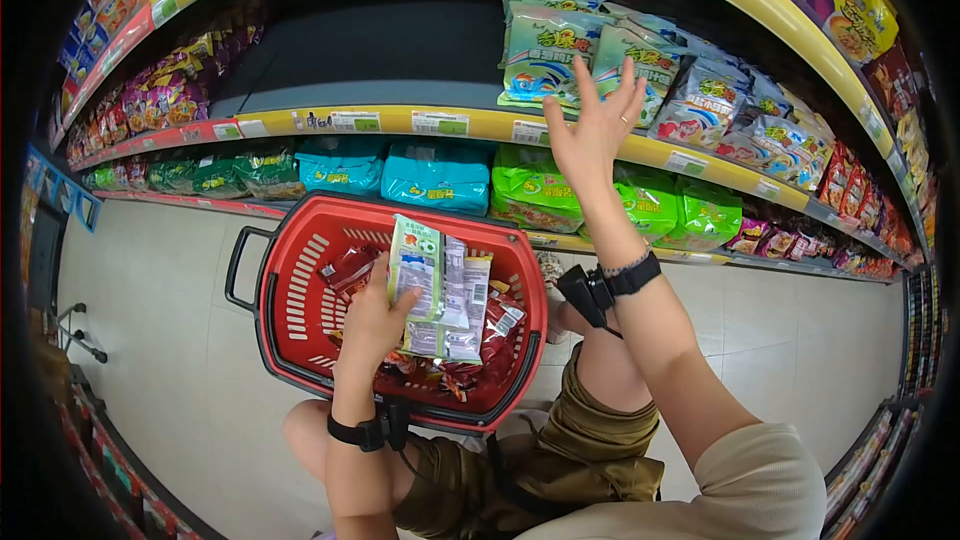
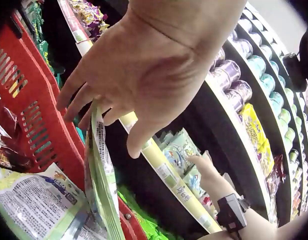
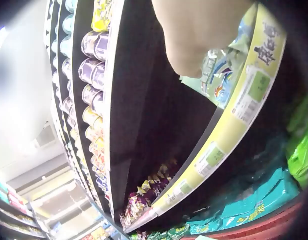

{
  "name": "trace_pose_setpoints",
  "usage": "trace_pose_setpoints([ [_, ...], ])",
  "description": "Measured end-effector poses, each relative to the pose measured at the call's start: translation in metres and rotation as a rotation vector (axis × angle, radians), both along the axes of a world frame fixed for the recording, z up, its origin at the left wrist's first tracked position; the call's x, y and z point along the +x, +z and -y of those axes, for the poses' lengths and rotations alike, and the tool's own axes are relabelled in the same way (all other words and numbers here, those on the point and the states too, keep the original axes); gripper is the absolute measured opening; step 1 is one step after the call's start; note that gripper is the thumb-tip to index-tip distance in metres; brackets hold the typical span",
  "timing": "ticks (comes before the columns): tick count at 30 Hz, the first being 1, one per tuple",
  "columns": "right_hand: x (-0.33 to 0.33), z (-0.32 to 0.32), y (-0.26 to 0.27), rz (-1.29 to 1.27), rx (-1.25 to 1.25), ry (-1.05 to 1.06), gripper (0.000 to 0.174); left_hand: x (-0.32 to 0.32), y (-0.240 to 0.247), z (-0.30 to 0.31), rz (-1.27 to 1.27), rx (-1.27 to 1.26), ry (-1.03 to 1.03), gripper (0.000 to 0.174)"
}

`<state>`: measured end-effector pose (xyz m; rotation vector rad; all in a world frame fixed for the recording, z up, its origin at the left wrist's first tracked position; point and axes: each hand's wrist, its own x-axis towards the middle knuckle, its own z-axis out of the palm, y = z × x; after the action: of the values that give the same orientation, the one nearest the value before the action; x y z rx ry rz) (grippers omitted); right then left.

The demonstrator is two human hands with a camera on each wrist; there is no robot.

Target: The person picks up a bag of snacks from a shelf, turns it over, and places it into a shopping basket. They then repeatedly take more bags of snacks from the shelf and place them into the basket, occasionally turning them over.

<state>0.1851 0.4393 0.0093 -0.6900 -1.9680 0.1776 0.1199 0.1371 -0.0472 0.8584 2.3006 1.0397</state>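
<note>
In the head view my left hand [image 1: 372, 325] is over the red basket [image 1: 262, 295], gripping a green-and-white packet [image 1: 418, 265]. More pale packets [image 1: 455, 340] lie beneath it. Seen from the left wrist, this hand [image 2: 139, 70] has its fingers bent at the top of the packet [image 2: 101, 170]. My right hand [image 1: 592, 140], fingers spread, is raised in front of green-and-white packets [image 1: 545, 55] on the shelf; whether it touches them is unclear. The right wrist view shows part of this hand [image 3: 199, 35] beside one such packet [image 3: 219, 82].
Teal packs [image 1: 435, 178] and bright green packs [image 1: 540, 190] line the lower shelf. A yellow price rail [image 1: 400, 121] runs along the shelf edge. Red packets [image 1: 500, 325] lie in the basket, whose black handle [image 1: 238, 270] sticks out at the left. Purple packets [image 1: 165, 90] sit at the shelf's left.
</note>
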Motion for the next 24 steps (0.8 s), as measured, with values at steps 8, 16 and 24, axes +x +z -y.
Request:
trace_pose_setpoints([
  [8,-0.010,-0.016,-0.011,0.126,0.059,-0.103,0.069,0.005,0.001,-0.003,-0.315,0.020,-0.035,0.062],
  [16,0.012,0.088,0.008,-0.191,-0.092,0.740,0.070,0.003,0.007,-0.013,-0.140,0.240,0.078,0.053],
  [24,-0.004,0.118,0.005,-0.361,-1.232,1.369,0.061,-0.005,0.027,-0.008,0.762,1.028,0.412,0.036],
])
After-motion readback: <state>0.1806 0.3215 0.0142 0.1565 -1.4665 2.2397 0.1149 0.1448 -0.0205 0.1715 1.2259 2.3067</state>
